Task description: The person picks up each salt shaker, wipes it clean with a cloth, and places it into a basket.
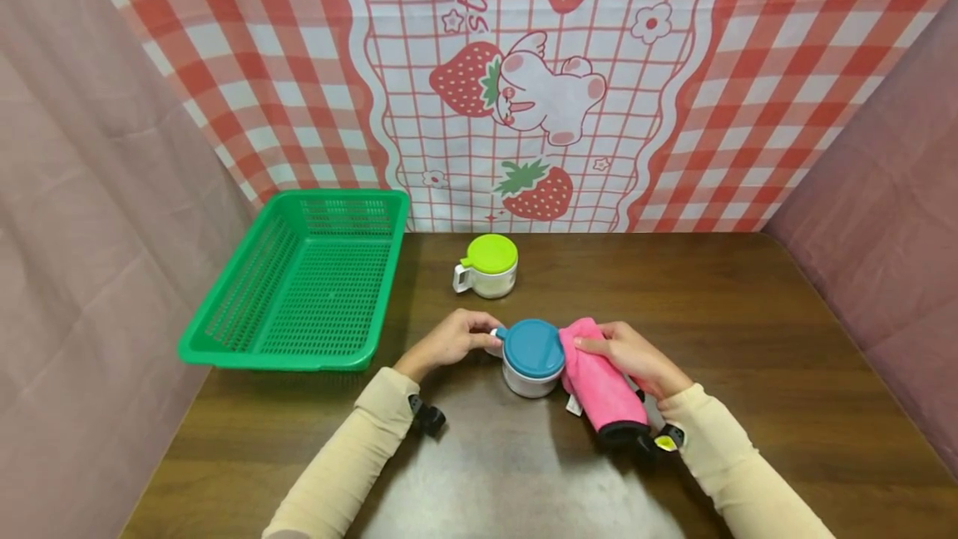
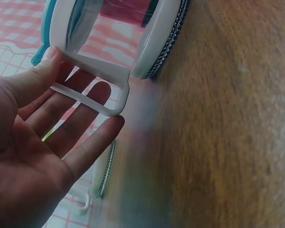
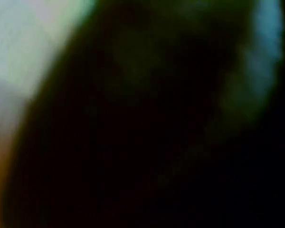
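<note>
A clear seasoning jar with a blue lid stands upright near the middle of the table. My left hand pinches its white handle; in the left wrist view the thumb lies on the handle's top end and the fingers are behind the loop. From the other side my right hand holds a pink cloth against the jar's right side. The cloth hangs down toward the wrist, its dark-edged end near the wrist camera. The right wrist view is dark and blurred, apparently blocked by the cloth.
Behind the blue-lidded jar stands a similar one with a lime-green lid, its handle pointing left. A green plastic basket occupies the table's left back part. A strawberry-print checked curtain hangs along the back edge of the wooden table.
</note>
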Motion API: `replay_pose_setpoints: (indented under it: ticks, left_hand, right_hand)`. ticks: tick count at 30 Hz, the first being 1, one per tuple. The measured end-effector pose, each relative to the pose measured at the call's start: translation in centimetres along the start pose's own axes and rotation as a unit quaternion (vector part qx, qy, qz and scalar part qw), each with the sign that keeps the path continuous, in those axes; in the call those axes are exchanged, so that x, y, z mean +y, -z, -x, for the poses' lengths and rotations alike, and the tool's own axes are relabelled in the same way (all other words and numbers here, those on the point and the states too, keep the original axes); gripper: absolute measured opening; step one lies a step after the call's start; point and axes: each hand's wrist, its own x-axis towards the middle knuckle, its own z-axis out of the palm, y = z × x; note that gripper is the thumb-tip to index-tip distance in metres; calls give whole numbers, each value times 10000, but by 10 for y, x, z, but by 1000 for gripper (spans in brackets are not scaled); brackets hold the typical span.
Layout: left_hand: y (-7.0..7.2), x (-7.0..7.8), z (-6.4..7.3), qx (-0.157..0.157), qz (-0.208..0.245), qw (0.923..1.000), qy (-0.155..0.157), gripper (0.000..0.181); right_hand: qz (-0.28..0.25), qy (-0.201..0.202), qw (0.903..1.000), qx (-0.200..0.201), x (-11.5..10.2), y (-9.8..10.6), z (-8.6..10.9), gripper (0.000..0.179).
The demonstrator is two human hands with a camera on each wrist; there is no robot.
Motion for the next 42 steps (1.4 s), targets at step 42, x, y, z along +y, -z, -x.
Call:
replay_pose_setpoints:
  ticks: [42]
  left_hand:
    - [5,-5,-6,38,179,9998,6,23]
  right_hand:
    - [535,20,9770,-2064,-14,23,-80,17]
